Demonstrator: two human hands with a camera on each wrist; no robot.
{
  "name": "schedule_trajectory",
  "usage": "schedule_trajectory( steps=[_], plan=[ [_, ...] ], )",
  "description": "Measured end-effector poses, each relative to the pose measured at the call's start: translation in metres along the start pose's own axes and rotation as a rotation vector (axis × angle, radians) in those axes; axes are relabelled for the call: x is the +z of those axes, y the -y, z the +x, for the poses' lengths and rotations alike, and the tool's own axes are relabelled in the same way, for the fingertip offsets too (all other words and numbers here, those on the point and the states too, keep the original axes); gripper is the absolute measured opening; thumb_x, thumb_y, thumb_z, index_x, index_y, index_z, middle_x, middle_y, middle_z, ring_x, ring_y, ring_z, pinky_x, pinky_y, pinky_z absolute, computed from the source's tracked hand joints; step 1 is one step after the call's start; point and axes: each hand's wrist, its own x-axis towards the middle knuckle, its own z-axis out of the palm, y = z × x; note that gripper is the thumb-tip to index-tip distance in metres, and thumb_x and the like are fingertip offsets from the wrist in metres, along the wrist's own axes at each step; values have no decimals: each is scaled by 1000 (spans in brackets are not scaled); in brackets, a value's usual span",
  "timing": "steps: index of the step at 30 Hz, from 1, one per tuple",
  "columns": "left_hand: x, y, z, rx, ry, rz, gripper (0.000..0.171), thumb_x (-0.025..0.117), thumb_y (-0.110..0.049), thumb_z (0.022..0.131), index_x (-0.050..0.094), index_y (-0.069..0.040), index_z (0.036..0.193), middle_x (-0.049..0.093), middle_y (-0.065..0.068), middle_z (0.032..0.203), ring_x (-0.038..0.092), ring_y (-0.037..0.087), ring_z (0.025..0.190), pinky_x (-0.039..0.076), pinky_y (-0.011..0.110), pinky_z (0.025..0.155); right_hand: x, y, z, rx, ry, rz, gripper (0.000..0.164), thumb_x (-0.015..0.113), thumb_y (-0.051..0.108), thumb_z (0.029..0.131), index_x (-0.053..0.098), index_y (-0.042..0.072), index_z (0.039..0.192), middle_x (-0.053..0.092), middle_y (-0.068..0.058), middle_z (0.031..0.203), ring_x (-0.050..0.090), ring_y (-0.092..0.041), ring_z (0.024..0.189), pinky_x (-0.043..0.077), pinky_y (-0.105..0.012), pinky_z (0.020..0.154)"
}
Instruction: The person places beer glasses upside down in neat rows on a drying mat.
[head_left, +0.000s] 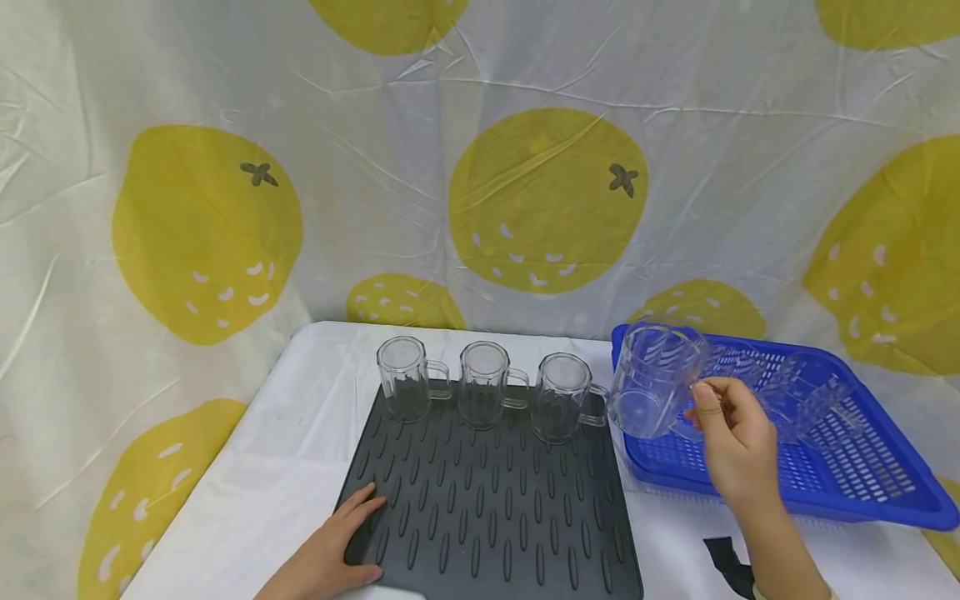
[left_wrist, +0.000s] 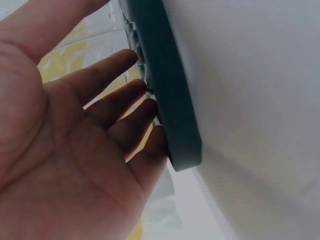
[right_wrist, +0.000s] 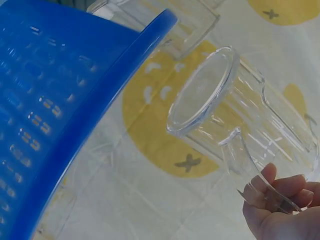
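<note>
By its handle, my right hand (head_left: 738, 442) grips a clear glass mug (head_left: 648, 383), lifted at the left end of the blue basket (head_left: 795, 500). The right wrist view shows fingers and thumb curled round the handle of this mug (right_wrist: 250, 110). On the far edge of a dark ribbed mat (head_left: 480, 533) stand three similar mugs in a row: a left one (head_left: 405, 383), a middle one (head_left: 483, 387) and a right one (head_left: 562, 400), handles to the right. My left hand (head_left: 330, 542) rests its extended fingertips on the mat's left edge, as the left wrist view also shows.
More clear glass mugs (head_left: 802, 392) lie inside the basket, overlapping so that their number is hard to tell. A black strip (head_left: 727, 567) lies on the white tablecloth (head_left: 255, 483) by my right forearm. A lemon-patterned curtain (head_left: 375, 167) hangs behind the table.
</note>
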Motion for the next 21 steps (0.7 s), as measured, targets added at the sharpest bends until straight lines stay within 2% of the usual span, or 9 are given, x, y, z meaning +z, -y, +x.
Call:
schedule_trajectory(
  steps=[10, 21],
  plan=[
    [0, 1, 0, -12, 7, -15, 86, 80, -36, 78, 40, -2, 146, 23, 23, 156, 27, 49, 137, 38, 64, 95, 6, 8, -7, -86, 37, 80, 15, 44, 1, 103, 57, -6, 101, 54, 3, 76, 57, -2, 74, 44, -11, 68],
    [-1, 1, 1, 7, 5, -10, 85, 80, -35, 79, 40, -1, 145, 24, 24, 155, 28, 51, 136, 40, 61, 94, 18, 21, -20, -149, 106, 184, 15, 42, -6, 101, 57, -7, 96, 53, -2, 75, 56, -9, 71, 45, -16, 64]
  ],
)
